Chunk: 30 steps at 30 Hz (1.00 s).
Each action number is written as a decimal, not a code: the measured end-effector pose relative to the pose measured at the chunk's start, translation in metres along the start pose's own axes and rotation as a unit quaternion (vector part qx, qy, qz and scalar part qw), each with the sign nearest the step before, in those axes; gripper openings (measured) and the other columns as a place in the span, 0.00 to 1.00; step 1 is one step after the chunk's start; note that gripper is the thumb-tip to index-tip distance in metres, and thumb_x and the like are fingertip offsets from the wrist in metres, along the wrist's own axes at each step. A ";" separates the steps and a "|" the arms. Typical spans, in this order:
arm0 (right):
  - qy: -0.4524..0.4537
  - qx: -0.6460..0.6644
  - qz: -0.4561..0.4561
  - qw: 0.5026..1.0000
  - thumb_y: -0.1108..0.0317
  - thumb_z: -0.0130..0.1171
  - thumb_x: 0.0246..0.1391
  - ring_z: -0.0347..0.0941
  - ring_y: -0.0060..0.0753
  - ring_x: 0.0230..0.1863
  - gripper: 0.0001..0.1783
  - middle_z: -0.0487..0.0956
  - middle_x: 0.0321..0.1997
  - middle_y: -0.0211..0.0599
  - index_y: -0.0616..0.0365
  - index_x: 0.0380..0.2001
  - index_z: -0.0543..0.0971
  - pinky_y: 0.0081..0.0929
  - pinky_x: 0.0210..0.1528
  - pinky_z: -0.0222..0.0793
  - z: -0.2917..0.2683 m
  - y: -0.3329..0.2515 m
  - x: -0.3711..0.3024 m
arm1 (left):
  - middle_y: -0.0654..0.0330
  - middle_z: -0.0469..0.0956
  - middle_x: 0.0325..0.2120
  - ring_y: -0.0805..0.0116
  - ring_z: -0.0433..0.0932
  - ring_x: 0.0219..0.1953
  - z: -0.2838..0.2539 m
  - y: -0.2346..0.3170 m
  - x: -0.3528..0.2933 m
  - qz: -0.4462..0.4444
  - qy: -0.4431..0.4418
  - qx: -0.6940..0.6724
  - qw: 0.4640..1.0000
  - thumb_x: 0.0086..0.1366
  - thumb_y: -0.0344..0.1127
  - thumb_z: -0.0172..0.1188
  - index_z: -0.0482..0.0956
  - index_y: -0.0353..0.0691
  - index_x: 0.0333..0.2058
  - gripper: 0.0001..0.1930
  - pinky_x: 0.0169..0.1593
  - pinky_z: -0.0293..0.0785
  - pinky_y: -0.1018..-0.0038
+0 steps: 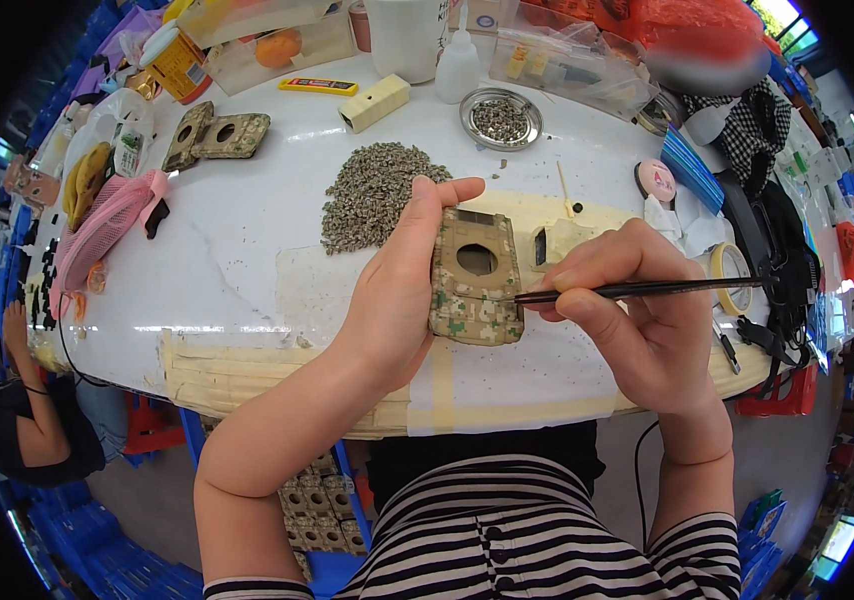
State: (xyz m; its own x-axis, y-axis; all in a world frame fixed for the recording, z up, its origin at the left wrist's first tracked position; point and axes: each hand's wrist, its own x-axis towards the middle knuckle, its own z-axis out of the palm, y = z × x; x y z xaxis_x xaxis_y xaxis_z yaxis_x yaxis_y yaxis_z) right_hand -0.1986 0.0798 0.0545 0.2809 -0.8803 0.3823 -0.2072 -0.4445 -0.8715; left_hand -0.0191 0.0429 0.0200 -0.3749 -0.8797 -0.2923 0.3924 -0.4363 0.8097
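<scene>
Left hand (394,275) is holding the camo case (477,312) over the tabletop (232,255), gripping its left side. Right hand's fingers (587,305) are pinching black tweezers (667,288), tips sitting at the case's right edge; can't tell if they're gripping anything. Bracing the case and going light on pressure should be avoiding slips.

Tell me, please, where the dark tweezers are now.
In the head view, the tweezers are right of centre, in the right hand, their tips at the camouflage piece.
</scene>
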 end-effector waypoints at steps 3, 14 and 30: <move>0.003 -0.001 0.001 1.000 0.75 0.62 0.52 0.71 0.21 0.27 0.04 0.75 0.26 0.33 0.65 0.29 0.76 0.17 0.30 0.66 0.000 0.000 0.000 | 0.57 0.73 0.41 0.69 0.76 0.42 -0.001 -0.001 0.000 0.000 -0.004 0.002 1.000 0.71 0.58 0.30 0.63 0.41 0.56 0.29 0.41 0.78 0.72; 0.002 -0.006 0.002 1.000 0.75 0.62 0.52 0.71 0.21 0.27 0.05 0.75 0.26 0.33 0.64 0.29 0.76 0.17 0.30 0.66 0.000 0.000 -0.001 | 0.57 0.73 0.42 0.69 0.76 0.42 -0.002 0.000 0.000 -0.001 -0.010 0.003 1.000 0.71 0.58 0.31 0.62 0.40 0.57 0.30 0.41 0.78 0.72; -0.005 -0.038 -0.035 0.999 0.76 0.62 0.52 0.74 0.24 0.28 0.04 0.76 0.27 0.35 0.65 0.30 0.76 0.19 0.31 0.69 -0.002 0.001 0.000 | 0.58 0.73 0.43 0.70 0.74 0.46 -0.001 0.001 -0.001 -0.006 -0.011 0.003 1.000 0.71 0.58 0.31 0.64 0.40 0.56 0.29 0.48 0.74 0.73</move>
State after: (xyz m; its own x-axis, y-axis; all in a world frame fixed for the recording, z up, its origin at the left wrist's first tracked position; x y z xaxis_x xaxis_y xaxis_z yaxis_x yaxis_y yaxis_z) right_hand -0.2004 0.0796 0.0542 0.3063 -0.8455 0.4375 -0.2567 -0.5159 -0.8173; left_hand -0.0176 0.0434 0.0211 -0.3983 -0.8702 -0.2900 0.3825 -0.4449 0.8098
